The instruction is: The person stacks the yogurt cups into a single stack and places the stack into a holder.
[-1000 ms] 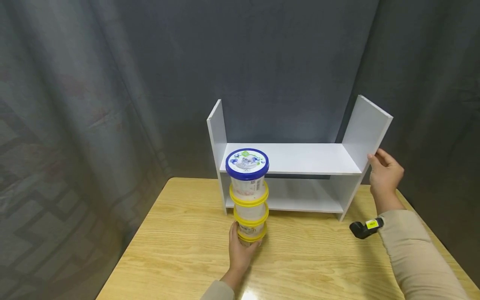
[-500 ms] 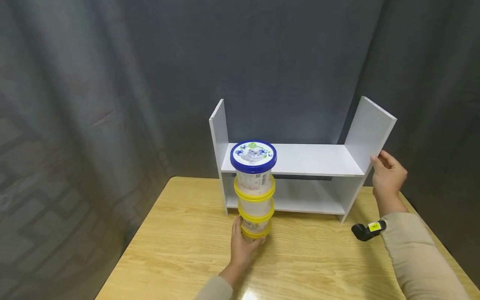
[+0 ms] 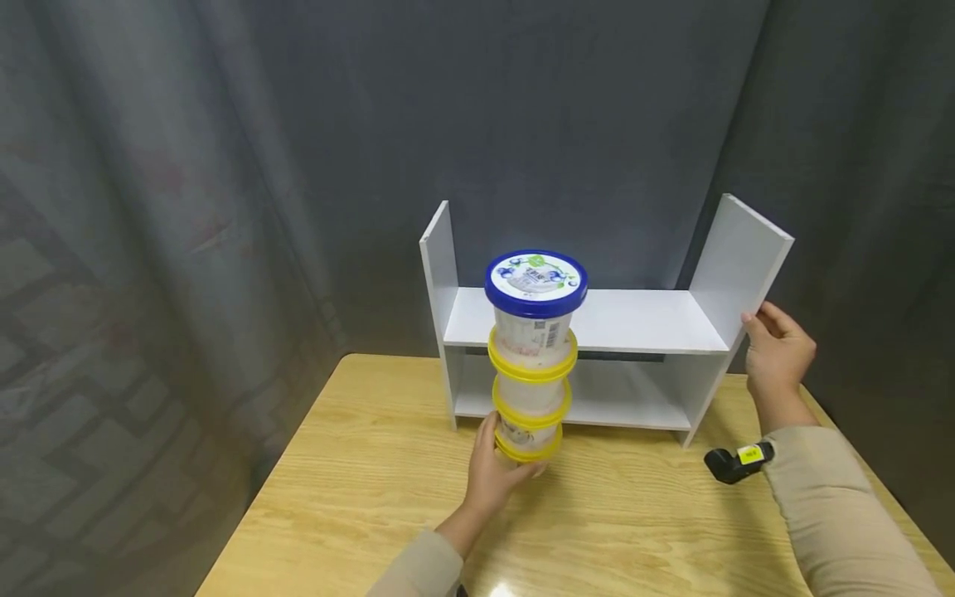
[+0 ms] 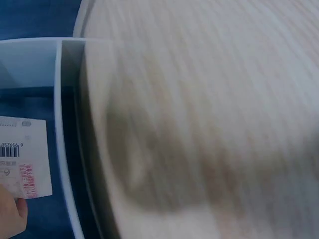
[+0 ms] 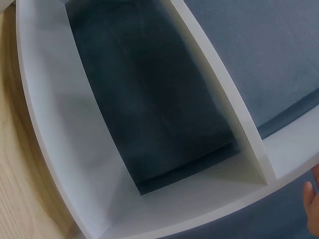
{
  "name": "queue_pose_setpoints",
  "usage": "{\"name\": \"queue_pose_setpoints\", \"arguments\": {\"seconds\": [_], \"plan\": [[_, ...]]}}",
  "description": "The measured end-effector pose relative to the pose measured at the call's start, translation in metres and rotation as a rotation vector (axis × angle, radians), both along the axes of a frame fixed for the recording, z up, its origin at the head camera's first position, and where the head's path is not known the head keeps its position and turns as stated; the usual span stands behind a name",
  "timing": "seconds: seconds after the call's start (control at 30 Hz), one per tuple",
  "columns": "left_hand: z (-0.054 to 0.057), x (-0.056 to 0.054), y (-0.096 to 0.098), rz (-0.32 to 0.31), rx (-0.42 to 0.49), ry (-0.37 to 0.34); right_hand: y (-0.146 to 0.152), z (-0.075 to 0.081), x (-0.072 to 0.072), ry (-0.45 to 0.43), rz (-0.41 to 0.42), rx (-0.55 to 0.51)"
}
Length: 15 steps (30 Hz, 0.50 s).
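Note:
A stack of several lidded plastic tubs [image 3: 531,348] rises from my left hand [image 3: 496,477], a blue lid on the topmost and yellow lids below. That hand grips the lowest tub, its fingers along the left side and the thumb at the front. In the left wrist view, my left hand [image 4: 11,215] shows at the edge beside a tub [image 4: 25,159] with a barcode label. Behind the stack stands a white two-tier shelf [image 3: 649,319]. My right hand [image 3: 779,348] pinches the front edge of its right side panel; in the right wrist view, fingers [image 5: 310,194] show beside that panel.
The shelf stands on a wooden table [image 3: 358,481] against a grey curtain [image 3: 567,124]. Curtains also hang on both sides. A black wrist camera [image 3: 734,462] with a yellow label juts from the right sleeve [image 3: 828,489].
My left hand has carried the stack of tubs upward, to the right and nearer the shelf front. The right hand has kept its hold on the side panel.

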<state>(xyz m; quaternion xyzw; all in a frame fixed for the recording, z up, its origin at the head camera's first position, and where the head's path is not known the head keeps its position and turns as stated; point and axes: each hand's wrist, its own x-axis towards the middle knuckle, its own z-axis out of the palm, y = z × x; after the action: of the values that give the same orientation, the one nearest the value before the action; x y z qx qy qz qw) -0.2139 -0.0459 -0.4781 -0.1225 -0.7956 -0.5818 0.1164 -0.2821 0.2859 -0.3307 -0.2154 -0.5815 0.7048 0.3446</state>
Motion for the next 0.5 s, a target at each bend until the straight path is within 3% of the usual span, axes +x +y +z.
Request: {"name": "queue_pose_setpoints", "arguments": {"seconds": [0.5], "plan": [[0.036,-0.009,0.007,-0.088,-0.033,-0.016,0.002,-0.001,-0.002,-0.074,-0.013,-0.023]]}}
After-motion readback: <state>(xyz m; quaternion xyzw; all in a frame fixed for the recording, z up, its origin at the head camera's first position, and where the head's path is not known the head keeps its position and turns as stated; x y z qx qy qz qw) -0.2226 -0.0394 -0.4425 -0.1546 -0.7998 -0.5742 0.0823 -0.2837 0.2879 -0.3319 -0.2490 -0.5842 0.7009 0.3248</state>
